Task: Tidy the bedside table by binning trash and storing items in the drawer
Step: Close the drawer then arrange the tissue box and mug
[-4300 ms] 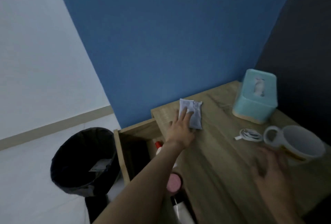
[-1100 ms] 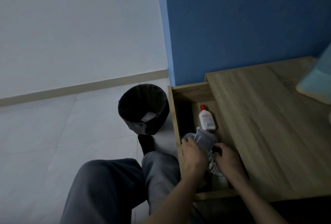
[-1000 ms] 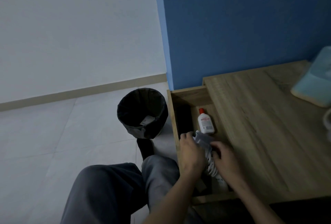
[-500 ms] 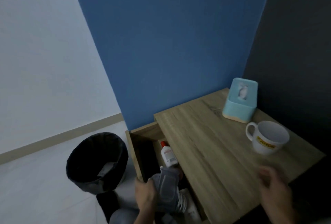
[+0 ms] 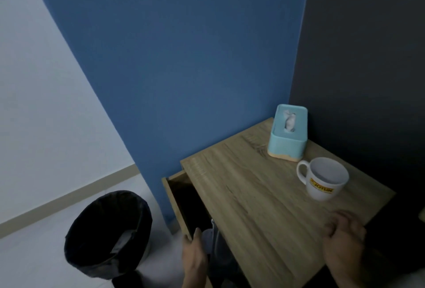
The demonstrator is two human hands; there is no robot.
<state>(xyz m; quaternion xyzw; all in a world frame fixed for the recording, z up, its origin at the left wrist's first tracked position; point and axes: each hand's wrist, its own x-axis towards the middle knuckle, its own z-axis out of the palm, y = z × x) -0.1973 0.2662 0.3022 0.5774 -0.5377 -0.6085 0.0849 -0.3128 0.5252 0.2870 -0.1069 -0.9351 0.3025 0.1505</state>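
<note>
Drawer (image 5: 181, 198) pushed nearly shut (bottle now hidden).

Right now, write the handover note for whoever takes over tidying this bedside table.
Left hand: on the front edge of the drawer, which is partly open; whether it grips is unclear.
Right hand: resting at the near edge of the tabletop, holding nothing visible.
On top: tissue box and white mug at the back right.
Bin on the floor to the left, something pale inside.
Done: no loose trash on top.
Left: shut the drawer; its contents are mostly hidden.
</note>
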